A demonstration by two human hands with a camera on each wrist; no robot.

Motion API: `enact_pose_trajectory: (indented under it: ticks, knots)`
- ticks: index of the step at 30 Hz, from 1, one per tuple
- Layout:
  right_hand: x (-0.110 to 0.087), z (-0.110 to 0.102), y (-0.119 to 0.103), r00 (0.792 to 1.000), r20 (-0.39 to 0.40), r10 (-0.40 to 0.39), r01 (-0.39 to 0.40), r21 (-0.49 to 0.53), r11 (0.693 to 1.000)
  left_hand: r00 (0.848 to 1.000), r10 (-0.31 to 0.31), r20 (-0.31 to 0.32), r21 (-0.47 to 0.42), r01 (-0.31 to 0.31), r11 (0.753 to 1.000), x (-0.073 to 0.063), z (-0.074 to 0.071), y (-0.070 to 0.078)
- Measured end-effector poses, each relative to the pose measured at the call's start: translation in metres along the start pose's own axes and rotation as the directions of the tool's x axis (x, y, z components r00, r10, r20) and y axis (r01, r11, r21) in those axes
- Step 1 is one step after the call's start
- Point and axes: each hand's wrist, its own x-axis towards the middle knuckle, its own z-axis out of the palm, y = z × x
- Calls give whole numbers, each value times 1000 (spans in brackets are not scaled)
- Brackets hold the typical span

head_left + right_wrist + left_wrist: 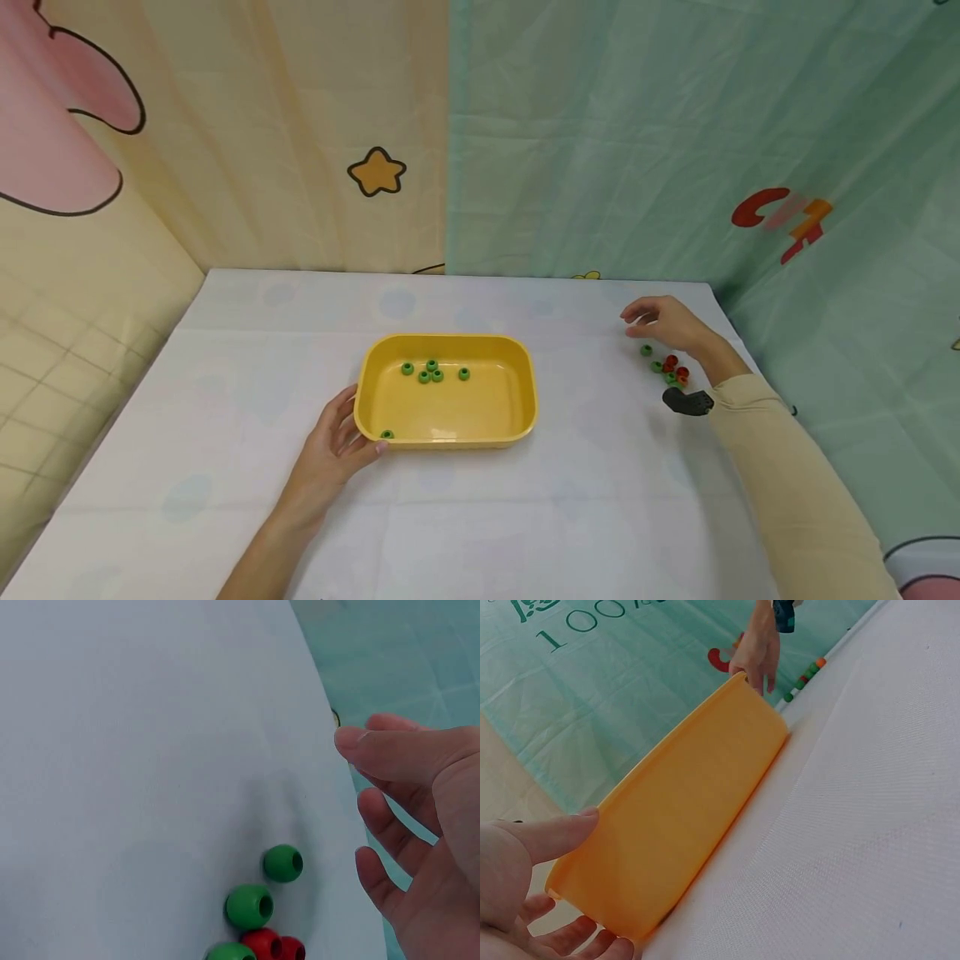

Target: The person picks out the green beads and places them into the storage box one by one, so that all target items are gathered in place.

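As the left hand (334,440) grips the tray (450,413), the right (670,323) hovers half-curled.

Left hand (506,870) grips near end of orange-yellow tray (682,810), thumb on rim; beyond far end, right hand (757,658) near small beads (805,680).

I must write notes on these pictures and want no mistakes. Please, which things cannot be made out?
- Head view: the lower part of the nearest green bead, hidden by the yellow tray's near rim.
- Head view: the bead pile's exact count; too small, overlapping.
- Left wrist view: the tray's inside, hidden by its wall.
- Right wrist view: the lowest green bead's bottom, cut off by the lower edge.
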Motion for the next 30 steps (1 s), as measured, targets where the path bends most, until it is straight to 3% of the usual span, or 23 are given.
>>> enact_pose_trajectory:
  ticks: [11, 20, 30]
  knots:
    - [-16, -3, 36, 996, 67, 67, -65, -28, 997, 1000, 14, 7, -3, -14, 1000, 3, 0, -3]
    - [-17, -1, 45, 988, 128, 91, -89, -20, 996, 1000, 6, 2, 1, -6, 1000, 2, 0, -2]
    - [-14, 6, 51, 996, 67, 67, -64, -50, 997, 1000, 17, 0, 4, -17, 1000, 1, -1, -2]
